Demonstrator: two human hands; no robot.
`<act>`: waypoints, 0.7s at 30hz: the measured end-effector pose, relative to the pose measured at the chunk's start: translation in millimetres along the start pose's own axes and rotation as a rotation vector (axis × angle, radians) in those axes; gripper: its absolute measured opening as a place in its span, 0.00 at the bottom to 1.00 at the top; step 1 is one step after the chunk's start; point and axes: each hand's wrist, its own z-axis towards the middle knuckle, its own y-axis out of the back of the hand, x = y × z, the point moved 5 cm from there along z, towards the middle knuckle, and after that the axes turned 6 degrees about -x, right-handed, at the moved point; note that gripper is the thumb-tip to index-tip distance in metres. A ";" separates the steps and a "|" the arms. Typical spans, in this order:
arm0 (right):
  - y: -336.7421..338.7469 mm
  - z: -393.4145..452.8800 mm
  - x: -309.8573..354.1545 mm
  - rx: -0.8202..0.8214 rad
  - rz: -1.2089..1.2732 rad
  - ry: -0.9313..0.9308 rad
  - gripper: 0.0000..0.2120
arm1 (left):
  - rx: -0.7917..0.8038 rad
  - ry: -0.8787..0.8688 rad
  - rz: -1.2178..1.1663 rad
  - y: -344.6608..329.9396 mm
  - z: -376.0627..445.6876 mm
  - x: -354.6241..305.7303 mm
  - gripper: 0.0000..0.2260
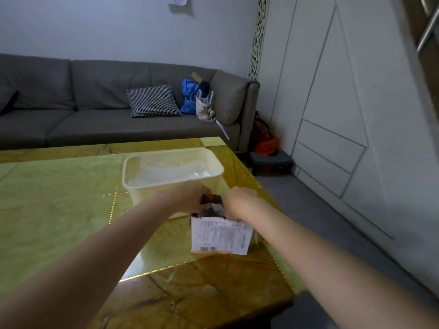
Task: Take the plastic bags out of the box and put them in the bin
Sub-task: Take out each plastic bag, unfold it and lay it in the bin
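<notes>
Left hand point(190, 198) and right hand point(240, 203) gripping dark crumpled plastic bag point(211, 206) at mouth of small label-covered cardboard box point(222, 236). Cream plastic bin point(173, 172) sitting just beyond fingers, clear plastic lying inside.

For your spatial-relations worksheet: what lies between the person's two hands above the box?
In the head view, a dark crumpled plastic bag sits between the left hand and right hand, at the box's open top.

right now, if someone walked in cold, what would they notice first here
Two bare forearms reach in, the left hand and right hand meeting at the open top of a small cardboard box with a white shipping label, on a glossy yellow-green table. Just behind it stands a cream plastic bin with clear plastic inside. Beyond, a grey sofa holds a checked cushion.
</notes>
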 end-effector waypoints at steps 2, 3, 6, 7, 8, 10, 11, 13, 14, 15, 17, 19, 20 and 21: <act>3.2 -0.8 -0.9 -0.100 0.122 -0.019 0.08 | -0.034 -0.022 0.003 -2.5 -1.6 -5.1 0.13; 6.3 -1.2 -1.3 -0.148 0.168 -0.022 0.07 | -0.056 -0.025 0.016 -3.7 -2.4 -7.3 0.14; 11.7 -0.2 -6.2 -0.242 0.258 -0.039 0.06 | -0.151 -0.010 0.013 -5.3 -1.2 -5.0 0.13; 11.0 1.3 -8.7 -0.246 0.290 -0.047 0.05 | -0.191 0.001 0.007 -4.2 -1.1 -2.8 0.13; 9.8 3.1 -10.8 -0.234 0.328 -0.049 0.04 | -0.232 0.009 0.009 -3.0 -1.0 -0.8 0.12; 7.7 4.7 -12.0 -0.183 0.403 -0.021 0.04 | -0.303 0.010 0.024 -1.3 -2.0 1.8 0.10; 7.4 4.9 -11.9 -0.149 0.441 -0.003 0.05 | -0.331 0.007 0.028 -1.0 -2.3 2.3 0.09; 9.1 3.3 -11.7 -0.077 0.522 0.030 0.08 | -0.362 0.009 0.016 -0.4 -2.4 3.2 0.07; 10.8 2.1 -12.5 -0.044 0.552 0.039 0.11 | -0.370 0.008 0.003 0.4 -1.8 3.6 0.07; 12.4 1.8 -13.2 -0.020 0.583 0.041 0.15 | -0.375 0.008 -0.018 1.3 -1.8 3.6 0.06; 13.7 3.7 -15.4 -0.006 0.699 0.018 0.19 | -0.374 -0.008 -0.058 3.6 -3.1 1.5 0.06; 13.5 6.1 -18.5 -0.033 0.821 -0.030 0.16 | -0.356 -0.024 -0.053 3.2 -3.0 -0.3 0.06; 13.1 6.2 -19.2 -0.038 0.857 -0.045 0.13 | -0.343 -0.016 -0.053 2.4 -3.1 0.0 0.06; 12.6 5.2 -18.5 -0.026 0.871 -0.054 0.11 | -0.337 0.001 -0.060 2.6 -3.8 1.6 0.05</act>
